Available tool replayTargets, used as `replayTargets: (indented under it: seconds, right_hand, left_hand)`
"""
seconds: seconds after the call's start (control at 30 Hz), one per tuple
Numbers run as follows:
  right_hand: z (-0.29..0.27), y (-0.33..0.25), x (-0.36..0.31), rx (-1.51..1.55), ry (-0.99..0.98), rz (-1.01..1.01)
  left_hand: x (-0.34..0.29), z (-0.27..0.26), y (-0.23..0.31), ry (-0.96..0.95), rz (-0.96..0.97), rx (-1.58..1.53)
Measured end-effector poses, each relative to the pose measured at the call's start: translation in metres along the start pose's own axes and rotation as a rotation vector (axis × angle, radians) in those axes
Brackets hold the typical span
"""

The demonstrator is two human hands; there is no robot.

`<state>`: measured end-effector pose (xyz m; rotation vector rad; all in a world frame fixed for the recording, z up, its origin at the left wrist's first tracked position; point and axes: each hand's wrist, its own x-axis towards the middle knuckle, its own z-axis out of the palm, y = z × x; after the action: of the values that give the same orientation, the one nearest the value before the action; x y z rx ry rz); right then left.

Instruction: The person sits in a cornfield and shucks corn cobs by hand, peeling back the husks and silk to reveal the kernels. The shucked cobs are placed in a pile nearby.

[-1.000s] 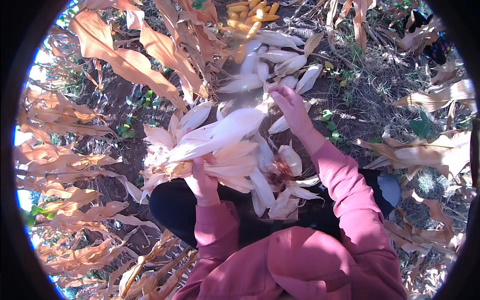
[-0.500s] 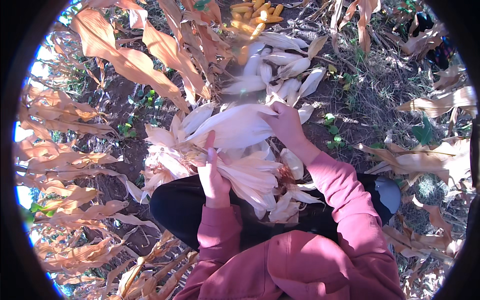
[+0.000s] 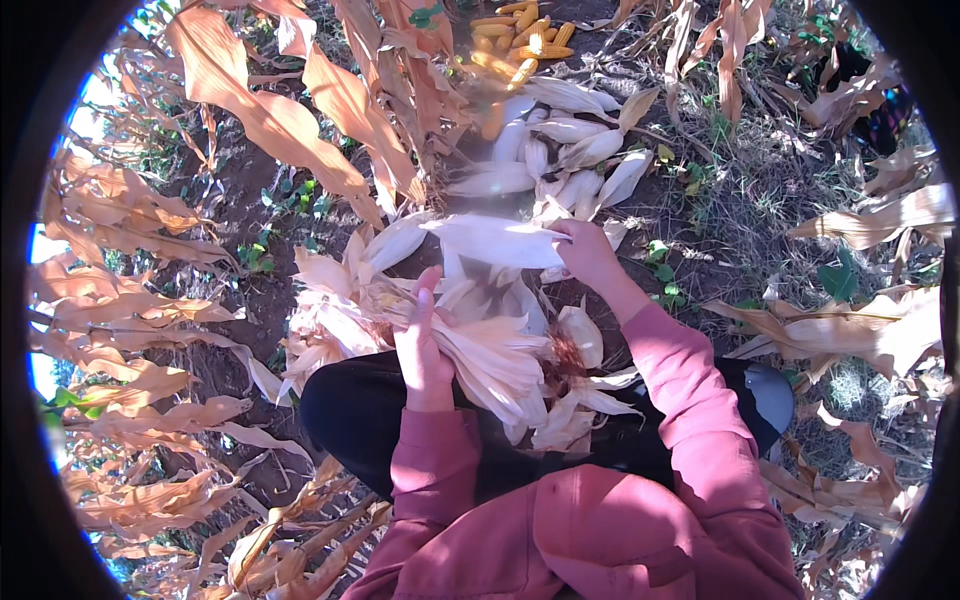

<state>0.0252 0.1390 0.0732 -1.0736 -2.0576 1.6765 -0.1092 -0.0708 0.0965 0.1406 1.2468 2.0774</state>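
Observation:
My right hand (image 3: 588, 252) pinches one end of a broad, pale corn husk leaf (image 3: 495, 242), which stretches leftward above the ground. Lower and to the left, my left hand (image 3: 425, 355) is closed round a bunch of dry corn husks (image 3: 500, 365) that fans out to the right over my lap. Its thumb points up, and a gap separates it from the pinched leaf. Whether an ear of corn sits inside the bunch is hidden. More loose husks (image 3: 325, 325) lie just left of this hand, and reddish-brown corn silk (image 3: 568, 355) shows to its right.
Ahead lies a pile of unhusked corn ears (image 3: 575, 150), with bare yellow corn cobs (image 3: 525, 40) beyond it. Dry corn stalks and leaves (image 3: 270, 120) rise at the left and far side. Grass (image 3: 740, 200) and more dry leaves (image 3: 860, 330) are on the right.
My right hand has moved slightly right and down with the husk leaf, whose left end has come away from my left hand. My left hand stays nearly in place.

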Motion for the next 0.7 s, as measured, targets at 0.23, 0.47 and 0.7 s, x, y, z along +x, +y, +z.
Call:
replayTargets:
  seconds: [0.23,0.47,0.7]
  right_hand:
    - [0.008,-0.01,-0.014,0.278,-0.336,0.17]
    - [0.021,0.003,-0.019,0.068,-0.54,0.161]
    - [0.014,-0.007,-0.018,-0.176,-0.546,0.06]
  left_hand:
    - [0.005,-0.014,-0.004,-0.028,0.072,-0.057]
    - [-0.001,-0.005,0.013,-0.143,0.142,-0.231]
    - [0.003,-0.021,0.006,-0.029,0.097,-0.16]
